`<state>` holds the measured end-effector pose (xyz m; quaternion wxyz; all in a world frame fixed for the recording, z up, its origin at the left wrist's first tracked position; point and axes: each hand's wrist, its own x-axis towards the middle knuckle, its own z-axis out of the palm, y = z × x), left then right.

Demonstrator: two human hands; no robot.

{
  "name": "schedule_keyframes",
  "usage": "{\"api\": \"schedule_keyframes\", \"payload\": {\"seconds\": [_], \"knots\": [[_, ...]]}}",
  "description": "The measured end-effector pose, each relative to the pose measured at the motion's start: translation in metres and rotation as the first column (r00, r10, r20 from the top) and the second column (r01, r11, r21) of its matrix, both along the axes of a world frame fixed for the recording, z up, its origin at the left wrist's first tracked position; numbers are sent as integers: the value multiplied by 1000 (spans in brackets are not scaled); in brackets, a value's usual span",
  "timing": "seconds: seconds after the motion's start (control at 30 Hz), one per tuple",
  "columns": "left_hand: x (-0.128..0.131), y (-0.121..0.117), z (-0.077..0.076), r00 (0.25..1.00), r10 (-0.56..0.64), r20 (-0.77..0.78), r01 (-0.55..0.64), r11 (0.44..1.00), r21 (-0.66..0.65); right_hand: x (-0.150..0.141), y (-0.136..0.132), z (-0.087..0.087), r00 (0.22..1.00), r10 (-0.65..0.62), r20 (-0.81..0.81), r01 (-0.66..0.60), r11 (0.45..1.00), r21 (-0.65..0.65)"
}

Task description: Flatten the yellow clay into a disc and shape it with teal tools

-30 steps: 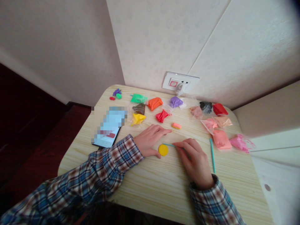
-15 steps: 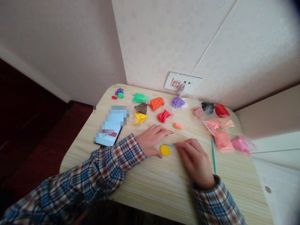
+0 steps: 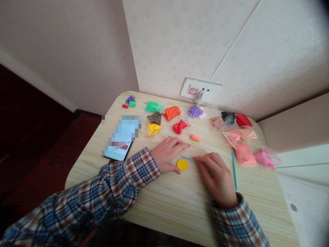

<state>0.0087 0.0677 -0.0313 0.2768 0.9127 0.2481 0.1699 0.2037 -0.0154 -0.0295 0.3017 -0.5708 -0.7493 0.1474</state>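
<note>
A flat yellow clay disc lies on the light wooden table between my hands. My left hand rests beside it with fingers stretched out and apart, the thumb at the disc's left edge. In my right hand a thin teal modelling tool is pinched between thumb and fingers. Its tip points left, just above the disc's far edge; whether it touches the clay I cannot tell. Behind the disc sits a small pink and yellow clay piece.
A second teal tool lies right of my right hand. A phone is near my left sleeve. Bags of coloured clay, such as red and salmon, line the back and right. Small clay fruits sit back left. A wall socket adjoins.
The disc and my hands have shifted very slightly to the right. The tool's tip has moved a little up from the disc's edge.
</note>
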Motion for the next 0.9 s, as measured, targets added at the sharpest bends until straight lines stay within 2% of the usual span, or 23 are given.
{"api": "schedule_keyframes", "payload": {"seconds": [0.2,0.4,0.5,0.67,0.8,0.9], "knots": [[7,-3,0,998,55,-27,-54,998,40,-14,5,2,995,96,-3,-96,995,-36],[0,2,0,1000,-27,-11,27,1000,11,-6,0,1,999,48,-5,-48,999,2],[2,2,1,1000,-6,-22,7,1000,15,-4,-1,1,999,49,-6,-49,999,-22],[6,-2,4,998,22,-52,-20,999,28,-14,5,3,992,120,-33,-121,992,-47],[2,2,2,999,-32,-31,32,999,14,-10,3,2,997,65,-35,-66,998,-16],[1,3,1,999,-28,-31,28,1000,3,-3,-1,1,999,26,-36,-26,1000,-12]]}}
